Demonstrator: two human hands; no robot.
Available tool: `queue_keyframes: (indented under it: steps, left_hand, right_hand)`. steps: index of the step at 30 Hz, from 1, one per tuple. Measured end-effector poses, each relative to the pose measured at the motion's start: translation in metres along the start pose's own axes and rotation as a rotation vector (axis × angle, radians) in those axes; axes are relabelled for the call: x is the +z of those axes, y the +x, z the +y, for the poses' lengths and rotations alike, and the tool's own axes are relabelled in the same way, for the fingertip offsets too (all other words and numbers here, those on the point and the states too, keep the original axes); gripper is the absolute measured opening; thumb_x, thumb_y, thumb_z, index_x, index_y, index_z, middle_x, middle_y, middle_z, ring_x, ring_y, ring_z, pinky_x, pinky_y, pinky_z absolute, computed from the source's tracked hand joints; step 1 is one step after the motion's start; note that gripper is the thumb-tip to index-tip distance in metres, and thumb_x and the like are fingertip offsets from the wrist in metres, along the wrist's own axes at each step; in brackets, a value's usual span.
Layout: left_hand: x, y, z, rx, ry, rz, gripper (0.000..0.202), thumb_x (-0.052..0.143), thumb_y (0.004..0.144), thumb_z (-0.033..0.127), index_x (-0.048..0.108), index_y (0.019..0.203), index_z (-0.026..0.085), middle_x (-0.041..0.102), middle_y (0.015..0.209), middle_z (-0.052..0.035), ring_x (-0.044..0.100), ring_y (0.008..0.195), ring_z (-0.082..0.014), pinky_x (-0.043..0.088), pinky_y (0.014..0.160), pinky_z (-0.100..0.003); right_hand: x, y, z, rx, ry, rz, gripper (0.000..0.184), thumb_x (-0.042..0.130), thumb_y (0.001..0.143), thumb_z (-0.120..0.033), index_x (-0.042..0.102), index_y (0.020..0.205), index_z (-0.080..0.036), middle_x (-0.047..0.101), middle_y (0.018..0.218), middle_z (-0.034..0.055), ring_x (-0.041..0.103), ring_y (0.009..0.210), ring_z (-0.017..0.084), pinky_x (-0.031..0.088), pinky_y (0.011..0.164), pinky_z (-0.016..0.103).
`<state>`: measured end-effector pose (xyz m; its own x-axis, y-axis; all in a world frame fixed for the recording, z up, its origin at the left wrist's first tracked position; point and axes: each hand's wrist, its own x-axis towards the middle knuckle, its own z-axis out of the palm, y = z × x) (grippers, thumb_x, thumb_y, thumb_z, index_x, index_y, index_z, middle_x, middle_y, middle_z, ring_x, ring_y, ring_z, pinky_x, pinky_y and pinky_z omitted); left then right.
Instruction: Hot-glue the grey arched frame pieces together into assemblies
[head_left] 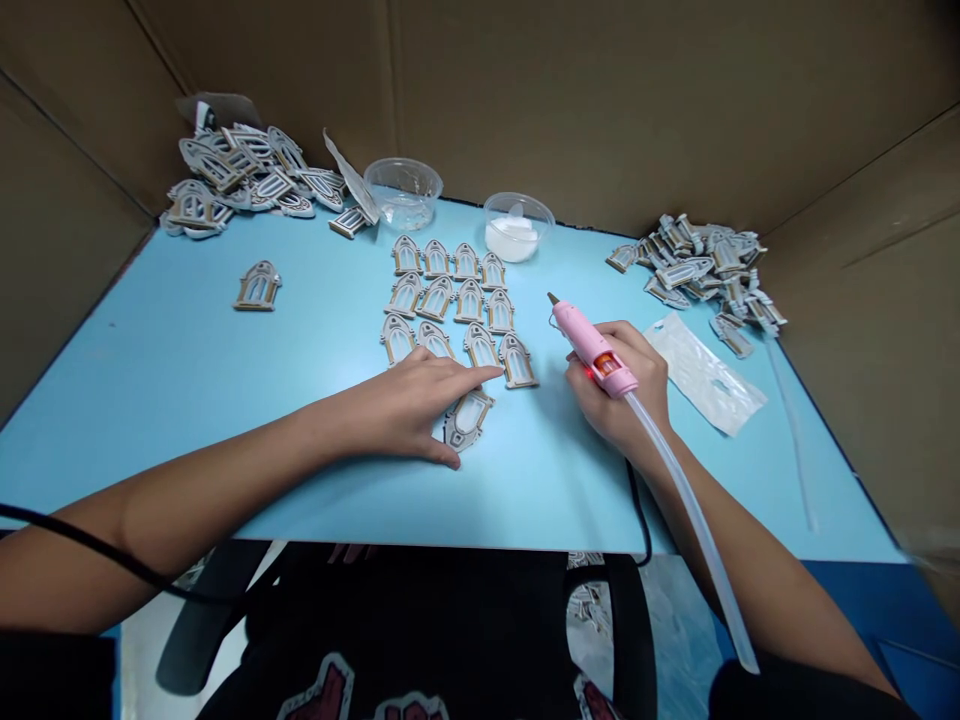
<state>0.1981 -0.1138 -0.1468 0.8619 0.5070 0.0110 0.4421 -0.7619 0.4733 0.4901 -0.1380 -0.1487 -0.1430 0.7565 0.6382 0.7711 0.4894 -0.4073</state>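
Note:
In my right hand (626, 390) is a pink glue gun (592, 345), its nozzle aimed up and to the left and a long clear glue stick (697, 530) trailing from its back. My left hand (424, 400) lies low over the table with fingers spread, nearest to a small arched window-shaped piece (470, 412) between its thumb and index finger. That piece has its rounded end toward me. Just beyond are rows of similar arched window pieces (469, 300), rounded ends away from me. The left fingers partly cover the nearest row.
A heap of arched pieces (247, 170) lies at back left, another pile (705, 265) at right. Two clear plastic tubs (405, 195) (517, 228) stand at the back, the right one holding white material. A plastic bag (705, 375) and spare glue stick (793, 440) lie right. Cardboard walls surround the table.

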Motion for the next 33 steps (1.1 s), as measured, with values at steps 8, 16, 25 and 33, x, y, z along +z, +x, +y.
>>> queue_keyframes:
  steps: [8,16,25,33]
  left_hand:
    - [0.002,0.000,-0.005,-0.035,-0.121,0.479,0.117,0.089,0.076,0.037,0.016,0.166,0.026,0.061,0.146,-0.0141,0.061,0.131,-0.0297,0.050,0.112,-0.045]
    - [0.005,0.002,-0.010,0.153,-0.084,0.616,0.117,0.088,0.078,0.055,0.015,0.167,0.031,0.063,0.142,-0.0152,0.064,0.127,-0.0305,0.053,0.109,-0.049]
    - [0.004,0.003,-0.004,0.212,-0.001,0.600,0.108,0.079,0.087,0.056,0.011,0.167,0.032,0.062,0.145,-0.0159,0.065,0.126,-0.0288,0.052,0.107,-0.048]
    - [0.004,0.002,-0.006,0.215,0.037,0.582,0.114,0.082,0.084,0.055,0.008,0.168,0.033,0.060,0.149,-0.0159,0.065,0.126,-0.0292,0.052,0.105,-0.047]
  right_hand:
    - [-0.009,0.002,-0.014,-0.211,0.190,-0.141,0.016,0.061,0.080,-0.009,0.058,0.076,-0.024,0.059,0.073,-0.0001,0.059,0.060,0.015,0.044,0.054,0.029]
    - [0.000,-0.009,-0.020,-0.271,0.256,-0.319,0.021,0.059,0.082,-0.010,0.047,0.071,-0.023,0.050,0.069,-0.0016,0.048,0.057,0.012,0.038,0.053,0.027]
    - [0.001,-0.009,-0.022,-0.295,0.176,-0.340,0.020,0.060,0.081,-0.014,0.046,0.070,-0.024,0.048,0.069,-0.0022,0.047,0.056,0.012,0.037,0.051,0.026]
    - [-0.002,-0.008,-0.026,-0.299,0.165,-0.351,0.018,0.059,0.082,-0.015,0.048,0.071,-0.023,0.054,0.072,-0.0001,0.054,0.060,0.013,0.043,0.052,0.025]
